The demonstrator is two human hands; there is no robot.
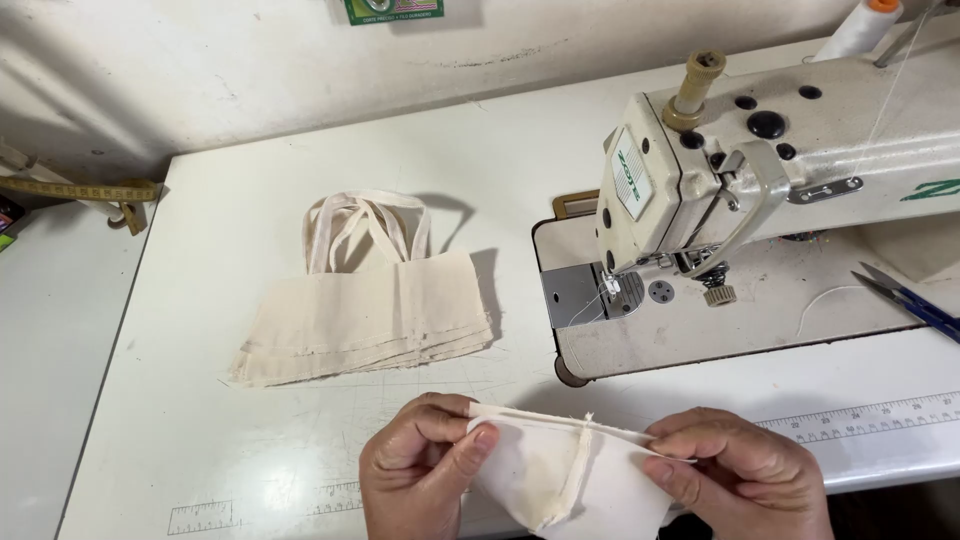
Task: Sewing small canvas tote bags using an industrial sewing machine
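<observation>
At the table's near edge, my left hand and my right hand pinch the two ends of a small cream cloth piece. The cloth has a raised seam running down its middle, and its top edge is stretched taut between my fingers. A stack of several cream cloth bags with looped handles lies flat on the white table, beyond my left hand. The sewing machine stands at the right, its needle and presser foot over a metal plate, beyond my right hand.
Blue-handled snips rest on the machine bed at the far right. A thread cone stands behind the machine. A yellow measuring tape hangs at the left edge. Printed ruler marks run along the table's front edge.
</observation>
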